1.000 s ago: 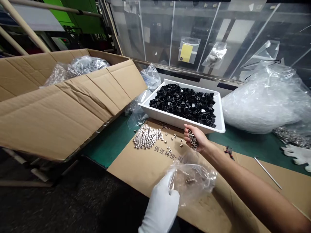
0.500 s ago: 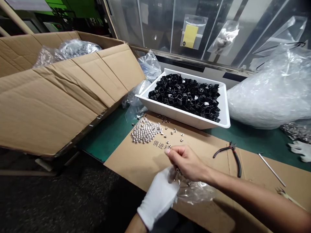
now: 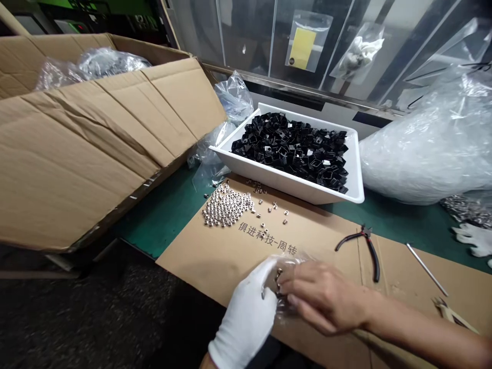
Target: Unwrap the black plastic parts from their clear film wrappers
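My left hand (image 3: pixel 249 312), in a white glove, is closed around the gathered edge of a clear plastic bag (image 3: pixel 286 310). Small metal pieces (image 3: pixel 279 277), shaped like short tubes or nuts, show inside the bag's mouth. My bare right hand (image 3: pixel 332 297) is at that mouth with curled fingers, their tips among the pieces; blur and the bag hide what they hold, if anything. Farther off, a pile of similar shiny metal pieces (image 3: pixel 226 206) lies on a flat cardboard sheet (image 3: pixel 203 256), with several loose ones scattered to its right.
Behind the pile stands a white tray (image 3: pixel 269 177) of black parts. To the right lie cutting pliers (image 3: pixel 371 251), a metal rod (image 3: pixel 426 269) and another tool (image 3: pixel 453 313). A big cardboard box (image 3: pixel 96 154) leans in from the left; a large plastic bag (image 3: pixel 426 154) bulges at right.
My right hand has moved from beside the loose pieces back toward me, down to the bag's mouth, uncovering the printed characters on the cardboard. My left hand keeps hold of the bag.
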Action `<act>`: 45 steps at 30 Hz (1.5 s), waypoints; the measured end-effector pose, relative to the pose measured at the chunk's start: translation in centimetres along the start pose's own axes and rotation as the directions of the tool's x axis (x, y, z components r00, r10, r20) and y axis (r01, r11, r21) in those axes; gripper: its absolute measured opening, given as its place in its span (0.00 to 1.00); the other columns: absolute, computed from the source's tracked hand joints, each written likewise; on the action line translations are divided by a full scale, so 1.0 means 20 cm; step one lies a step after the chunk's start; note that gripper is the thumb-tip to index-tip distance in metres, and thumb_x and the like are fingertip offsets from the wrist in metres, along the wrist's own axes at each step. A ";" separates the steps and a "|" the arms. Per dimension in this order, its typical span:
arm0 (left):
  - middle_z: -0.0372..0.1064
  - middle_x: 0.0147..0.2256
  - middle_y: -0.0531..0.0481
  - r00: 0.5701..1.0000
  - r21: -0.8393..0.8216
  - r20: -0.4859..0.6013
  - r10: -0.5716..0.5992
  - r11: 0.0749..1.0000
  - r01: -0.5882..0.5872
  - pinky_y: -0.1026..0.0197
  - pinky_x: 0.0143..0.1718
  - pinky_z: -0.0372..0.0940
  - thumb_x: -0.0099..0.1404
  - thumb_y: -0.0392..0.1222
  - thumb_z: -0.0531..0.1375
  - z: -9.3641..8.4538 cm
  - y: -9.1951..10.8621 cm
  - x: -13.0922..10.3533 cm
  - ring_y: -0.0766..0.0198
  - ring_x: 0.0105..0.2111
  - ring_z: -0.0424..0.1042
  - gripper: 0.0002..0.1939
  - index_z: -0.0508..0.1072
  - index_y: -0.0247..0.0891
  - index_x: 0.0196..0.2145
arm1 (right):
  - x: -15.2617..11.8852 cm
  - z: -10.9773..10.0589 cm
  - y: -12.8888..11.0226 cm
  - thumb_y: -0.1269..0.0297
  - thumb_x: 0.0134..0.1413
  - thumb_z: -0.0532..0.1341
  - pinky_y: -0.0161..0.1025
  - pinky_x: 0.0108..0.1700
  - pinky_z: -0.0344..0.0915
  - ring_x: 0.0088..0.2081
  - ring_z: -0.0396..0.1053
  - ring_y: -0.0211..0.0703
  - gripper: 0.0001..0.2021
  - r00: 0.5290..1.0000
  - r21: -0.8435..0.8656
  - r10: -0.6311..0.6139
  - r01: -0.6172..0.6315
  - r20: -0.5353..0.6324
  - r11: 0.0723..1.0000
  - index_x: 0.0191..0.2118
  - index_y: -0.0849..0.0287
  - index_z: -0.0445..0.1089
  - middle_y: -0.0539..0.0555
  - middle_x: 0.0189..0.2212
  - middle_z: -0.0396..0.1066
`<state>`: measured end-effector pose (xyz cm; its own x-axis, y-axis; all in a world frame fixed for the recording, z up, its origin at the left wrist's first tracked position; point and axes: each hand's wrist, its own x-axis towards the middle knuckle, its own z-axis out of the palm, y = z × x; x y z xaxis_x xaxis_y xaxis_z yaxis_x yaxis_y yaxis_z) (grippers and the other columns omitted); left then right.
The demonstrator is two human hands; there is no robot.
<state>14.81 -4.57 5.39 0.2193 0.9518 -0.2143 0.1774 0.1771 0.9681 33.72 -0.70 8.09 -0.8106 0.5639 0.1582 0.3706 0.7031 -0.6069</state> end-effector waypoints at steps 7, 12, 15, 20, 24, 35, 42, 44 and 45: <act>0.69 0.54 0.51 0.996 0.281 -0.090 -0.019 0.959 0.043 0.55 0.62 0.58 0.60 0.29 0.49 0.00 -0.11 -0.04 0.62 0.55 0.66 0.28 0.70 0.44 0.55 | 0.23 -0.10 0.43 0.55 0.54 0.62 0.42 0.44 0.67 0.41 0.71 0.47 0.29 0.807 -0.201 0.569 -0.590 -0.156 0.782 0.60 0.57 0.59 0.62 0.53 0.63; 0.69 0.54 0.49 0.995 0.241 -0.104 -0.010 0.970 0.035 0.55 0.61 0.59 0.59 0.30 0.50 -0.01 -0.15 -0.05 0.61 0.55 0.67 0.27 0.71 0.42 0.54 | 0.33 -0.07 0.51 0.66 0.58 0.57 0.35 0.43 0.63 0.39 0.70 0.43 0.10 0.831 -0.263 0.556 -0.541 -0.021 0.799 0.40 0.58 0.75 0.56 0.38 0.71; 0.70 0.53 0.49 0.993 0.209 -0.121 -0.009 0.977 0.034 0.56 0.61 0.60 0.58 0.30 0.51 -0.01 -0.19 -0.05 0.60 0.54 0.68 0.27 0.73 0.42 0.53 | 0.37 -0.09 0.51 0.69 0.58 0.55 0.34 0.43 0.62 0.40 0.70 0.43 0.11 0.828 -0.278 0.556 -0.553 -0.075 0.786 0.41 0.61 0.74 0.58 0.38 0.72; 0.71 0.52 0.50 0.992 0.197 -0.126 -0.026 0.979 0.051 0.56 0.61 0.60 0.56 0.29 0.51 -0.02 -0.25 -0.03 0.59 0.54 0.68 0.27 0.74 0.43 0.52 | 0.49 -0.13 0.53 0.70 0.54 0.58 0.35 0.46 0.61 0.43 0.69 0.45 0.21 0.827 -0.314 0.562 -0.541 -0.028 0.780 0.55 0.62 0.66 0.60 0.44 0.70; 0.72 0.51 0.50 0.990 0.169 -0.131 -0.056 0.982 0.078 0.57 0.60 0.61 0.56 0.29 0.51 -0.02 -0.26 -0.03 0.59 0.53 0.69 0.27 0.75 0.43 0.51 | 0.58 -0.12 0.53 0.61 0.53 0.62 0.37 0.45 0.61 0.44 0.69 0.48 0.21 0.826 -0.333 0.557 -0.504 0.083 0.797 0.53 0.59 0.67 0.60 0.45 0.69; 0.74 0.48 0.46 0.985 -0.023 -0.136 -0.105 0.994 0.103 0.56 0.57 0.64 0.53 0.30 0.53 -0.04 -0.16 -0.03 0.58 0.49 0.72 0.25 0.77 0.38 0.47 | 0.62 -0.07 0.48 0.71 0.50 0.58 0.32 0.32 0.61 0.31 0.71 0.40 0.10 0.826 -0.299 0.554 -0.505 0.105 0.810 0.36 0.59 0.76 0.54 0.31 0.76; 0.74 0.48 0.45 0.990 -0.082 -0.098 -0.101 0.992 0.093 0.55 0.55 0.65 0.53 0.29 0.52 -0.04 -0.14 -0.03 0.59 0.47 0.73 0.25 0.75 0.36 0.48 | 0.49 -0.22 0.16 0.69 0.53 0.58 0.31 0.31 0.62 0.29 0.71 0.37 0.08 0.861 -0.054 0.504 -0.502 0.071 0.863 0.33 0.60 0.75 0.52 0.32 0.76; 0.74 0.48 0.45 0.992 -0.100 -0.094 -0.088 0.992 0.079 0.56 0.55 0.65 0.54 0.29 0.51 -0.04 -0.15 -0.02 0.59 0.49 0.72 0.25 0.75 0.35 0.49 | 0.40 -0.22 0.01 0.69 0.55 0.56 0.31 0.31 0.62 0.30 0.71 0.36 0.09 0.908 -0.019 0.405 -0.405 0.112 0.914 0.35 0.58 0.75 0.51 0.33 0.76; 0.74 0.48 0.45 0.993 -0.109 -0.092 -0.080 0.992 0.070 0.56 0.55 0.65 0.55 0.29 0.51 -0.03 -0.14 -0.02 0.59 0.49 0.72 0.25 0.74 0.35 0.49 | 0.35 -0.21 -0.06 0.70 0.55 0.57 0.31 0.31 0.62 0.29 0.70 0.36 0.08 0.927 -0.049 0.350 -0.346 0.138 0.937 0.35 0.58 0.75 0.51 0.32 0.76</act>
<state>13.55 -5.37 2.78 0.1153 0.9537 -0.2779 0.0868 0.2690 0.9592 29.45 4.22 13.13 -0.6840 0.7086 -0.1732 0.6502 0.4845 -0.5853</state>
